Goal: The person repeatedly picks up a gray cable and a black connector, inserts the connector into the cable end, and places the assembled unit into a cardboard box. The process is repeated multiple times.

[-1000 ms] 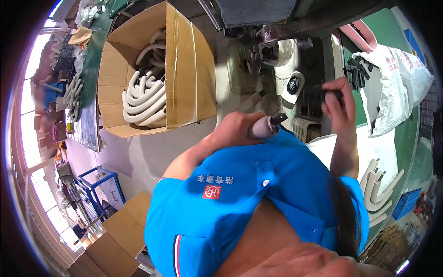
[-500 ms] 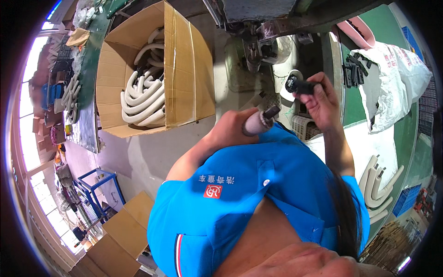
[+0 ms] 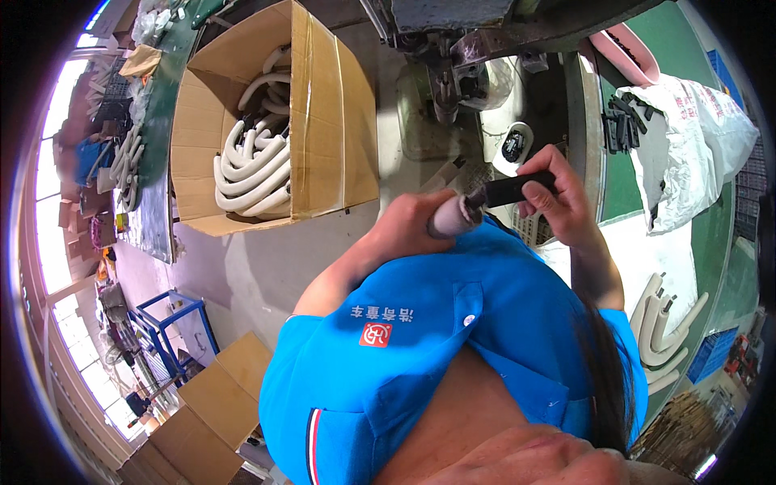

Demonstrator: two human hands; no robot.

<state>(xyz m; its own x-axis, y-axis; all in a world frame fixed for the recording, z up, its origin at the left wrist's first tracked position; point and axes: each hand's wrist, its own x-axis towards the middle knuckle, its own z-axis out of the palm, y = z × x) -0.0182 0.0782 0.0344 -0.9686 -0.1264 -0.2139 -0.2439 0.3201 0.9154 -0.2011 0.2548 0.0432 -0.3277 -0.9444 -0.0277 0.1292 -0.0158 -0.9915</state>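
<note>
Left of the work, a cardboard box (image 3: pixel 323 121) holds more hoses. The left hand (image 3: pixel 408 230) grips a pale hose (image 3: pixel 449 217); the right hand (image 3: pixel 562 198) clasps a black fitting (image 3: pixel 509 190) at its end. Keep both aligned, probably pushing straight.

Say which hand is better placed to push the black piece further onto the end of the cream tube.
Right, probably. The right hand already grips the black piece, lined up with the cream tube end. The left hand is wrapped around the tube, steadying it.
</note>
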